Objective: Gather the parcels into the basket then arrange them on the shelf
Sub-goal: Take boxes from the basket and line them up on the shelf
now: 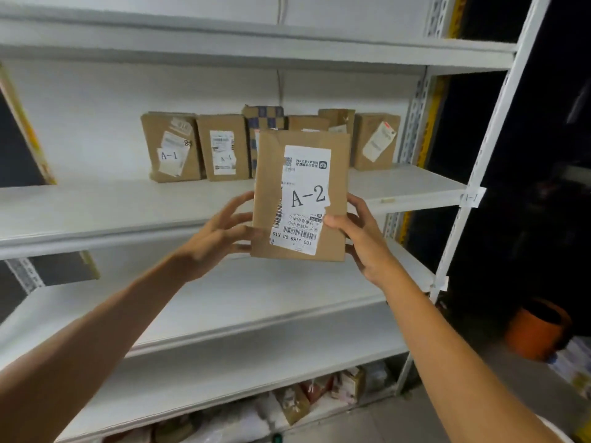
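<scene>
A flat brown parcel [300, 199] stands upright in the centre of the frame, held in the air in front of the white shelf [96, 206] by both hands. Its white label faces the camera and reads "A-2" in large letters, while the printed barcode text on it is upside down.

The left hand [220, 233] reaches up from the lower left of the frame with the forearm stretched out diagonally. Its fingers [240, 199] are spread and curled round the parcel's left edge near the bottom. The right hand [364, 244] comes up from the lower right. Its thumb [334, 222] presses on the front face at the label's lower corner, and the other fingers wrap behind the right edge. The palms are turned towards each other.

Behind the held parcel, just above centre, a row of brown parcels [220, 147] stands upright at the back of the shelf's middle board. The two at the left show "A-1" on their labels. A small paper tag [472, 197] on the shelf's right upright also reads "A-1". More packages [292, 402] lie under the lowest board at the bottom of the frame. An orange container [537, 330] sits in the dark lower right.
</scene>
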Available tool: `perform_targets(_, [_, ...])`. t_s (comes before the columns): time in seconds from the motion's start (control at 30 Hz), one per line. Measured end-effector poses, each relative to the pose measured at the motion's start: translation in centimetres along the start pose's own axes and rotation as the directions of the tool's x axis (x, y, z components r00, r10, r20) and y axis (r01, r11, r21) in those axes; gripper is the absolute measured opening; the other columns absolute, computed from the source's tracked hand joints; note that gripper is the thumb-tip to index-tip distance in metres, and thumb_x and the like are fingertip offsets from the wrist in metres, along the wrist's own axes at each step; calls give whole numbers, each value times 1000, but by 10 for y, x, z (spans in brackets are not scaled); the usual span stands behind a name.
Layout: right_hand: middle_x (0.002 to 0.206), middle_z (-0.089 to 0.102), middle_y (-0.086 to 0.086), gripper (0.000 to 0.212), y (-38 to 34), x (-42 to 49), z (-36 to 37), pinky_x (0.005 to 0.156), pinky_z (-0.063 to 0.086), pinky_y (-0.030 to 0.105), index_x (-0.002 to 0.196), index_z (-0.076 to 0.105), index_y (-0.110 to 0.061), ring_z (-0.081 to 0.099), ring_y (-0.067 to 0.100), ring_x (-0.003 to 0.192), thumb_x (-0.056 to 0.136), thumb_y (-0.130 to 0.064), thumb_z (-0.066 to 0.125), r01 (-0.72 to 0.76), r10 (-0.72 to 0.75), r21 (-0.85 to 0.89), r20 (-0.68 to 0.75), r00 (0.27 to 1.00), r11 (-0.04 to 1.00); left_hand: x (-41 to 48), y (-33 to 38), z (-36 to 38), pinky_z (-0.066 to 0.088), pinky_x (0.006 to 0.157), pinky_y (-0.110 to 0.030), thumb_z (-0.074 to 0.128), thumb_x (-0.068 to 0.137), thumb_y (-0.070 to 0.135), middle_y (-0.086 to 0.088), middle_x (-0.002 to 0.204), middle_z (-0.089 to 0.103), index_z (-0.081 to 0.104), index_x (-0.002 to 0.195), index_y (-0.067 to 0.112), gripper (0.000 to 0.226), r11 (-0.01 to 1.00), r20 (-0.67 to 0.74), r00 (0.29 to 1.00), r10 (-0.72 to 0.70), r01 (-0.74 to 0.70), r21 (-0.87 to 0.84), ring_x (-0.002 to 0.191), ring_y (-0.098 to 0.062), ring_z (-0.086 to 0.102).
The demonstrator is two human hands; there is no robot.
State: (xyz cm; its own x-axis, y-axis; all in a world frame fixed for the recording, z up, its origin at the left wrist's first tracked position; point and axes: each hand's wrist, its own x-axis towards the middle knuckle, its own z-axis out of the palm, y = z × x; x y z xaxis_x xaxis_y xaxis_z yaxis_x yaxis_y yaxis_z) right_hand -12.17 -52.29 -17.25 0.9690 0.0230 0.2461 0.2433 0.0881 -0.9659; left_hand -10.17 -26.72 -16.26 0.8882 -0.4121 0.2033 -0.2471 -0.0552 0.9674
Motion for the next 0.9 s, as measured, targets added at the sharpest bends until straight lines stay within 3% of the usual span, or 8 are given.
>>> perform_targets(0.2, [115,70,2,77,-1,39,86,62,55,20,128,49,-33,72,7,89,57,-39,79,32,-34,21,106,994,999,-23,7,-84,54,76,-30,72,59,30,0,119,68,45,132,40,79,999,-90,995,50,-49,18,109,-20,64])
perform_targets(0.37, [115,69,3,58,5,70,158,65,56,22,123,50,-35,72,8,90,69,-28,72,36,-45,50,190,981,998,-43,2,-156,57,82,-35,71,60,31,-2,123,66,41,138,36,84,997,-173,983,64,-57,43,111,-21,64])
perform_targets(0.6, [108,72,-1,69,22,118,245,67,57,27,127,51,-31,72,12,93,62,-32,76,1,-30,114,260,965,993,-55,-5,-223,57,80,-33,73,67,34,6,121,66,41,131,49,73,993,-345,934,89,-55,109,107,-15,66])
perform_targets(0.8, [106,70,2,51,34,166,291,63,55,19,129,50,-24,72,3,83,84,-20,73,-30,-15,160,277,961,987,-42,-10,-272,55,90,-39,73,57,51,3,132,59,35,138,46,90,989,-406,910,76,-17,147,113,-16,63])
perform_targets(0.9, [112,69,5,57,42,188,307,71,57,27,118,54,-34,72,9,92,68,-32,81,-36,-13,149,315,949,988,-35,-16,-292,55,90,-39,72,58,52,2,132,60,34,138,46,88,986,-429,901,71,1,166,113,-16,62])
